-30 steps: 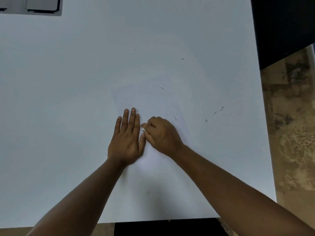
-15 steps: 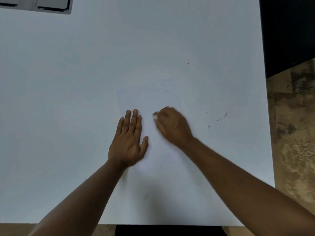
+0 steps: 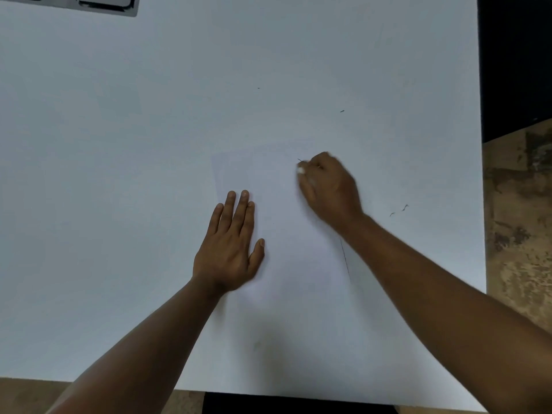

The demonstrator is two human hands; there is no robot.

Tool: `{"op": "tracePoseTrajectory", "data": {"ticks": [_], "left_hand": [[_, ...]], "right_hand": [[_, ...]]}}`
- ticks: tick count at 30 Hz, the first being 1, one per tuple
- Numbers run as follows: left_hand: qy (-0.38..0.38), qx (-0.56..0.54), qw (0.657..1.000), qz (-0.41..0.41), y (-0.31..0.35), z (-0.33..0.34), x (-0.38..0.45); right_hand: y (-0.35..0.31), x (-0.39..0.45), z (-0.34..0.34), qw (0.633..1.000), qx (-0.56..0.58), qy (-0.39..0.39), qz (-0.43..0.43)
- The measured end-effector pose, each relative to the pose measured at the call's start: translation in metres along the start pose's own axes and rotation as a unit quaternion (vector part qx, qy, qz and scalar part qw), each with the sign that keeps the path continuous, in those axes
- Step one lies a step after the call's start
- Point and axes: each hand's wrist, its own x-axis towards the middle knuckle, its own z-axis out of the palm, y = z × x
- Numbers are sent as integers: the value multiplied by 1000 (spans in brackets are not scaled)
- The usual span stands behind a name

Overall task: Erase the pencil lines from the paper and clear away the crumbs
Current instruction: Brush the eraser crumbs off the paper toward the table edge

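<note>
Gripping eraser in right hand over paper

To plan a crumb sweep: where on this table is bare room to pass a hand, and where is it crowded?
Bare: the table left of the left hand, up to the grey object. Crowded: the paper between both hands, where the right hand holds the eraser; crumbs lie to the right.
</note>
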Motion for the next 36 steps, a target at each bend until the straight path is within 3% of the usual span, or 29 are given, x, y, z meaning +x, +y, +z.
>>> {"op": "tracePoseTrajectory", "data": {"ticks": [4,7,9,12,14,17,20,24,28,32,36], "left_hand": [[5,-7,1000,2,-1,0,0],[8,-7,1000,2,-1,0,0],[11,-3,1000,3,-1,0,1],[7,-4,1000,3,0,1,-1],[7,-3,1000,4,0,1,-1],[13,-4,1000,4,-1,1,-1],[16,-4,1000,4,0,1,-1],[19,-8,1000,9,-2,1,0],[12,-10,1000,9,-2,3,-1],[12,-19,1000,3,-3,4,-1],[12,-25,1000,7,-3,5,-2]], "right_hand": [[-46,-26,29,987,38,-67,-139],[-41,-19,36,984,11,-55,-167],[-27,0,34,992,-40,-6,-121],[5,32,20,994,-101,29,19],[27,40,7,991,-95,40,88],[35,30,-7,990,-48,72,110],[6,5,4,996,-30,59,64],[-46,-50,23,996,35,-44,-74],[-48,-79,25,991,9,-85,-104],[-5,-58,6,996,-68,34,46],[20,-63,-24,984,-29,62,162]]}}
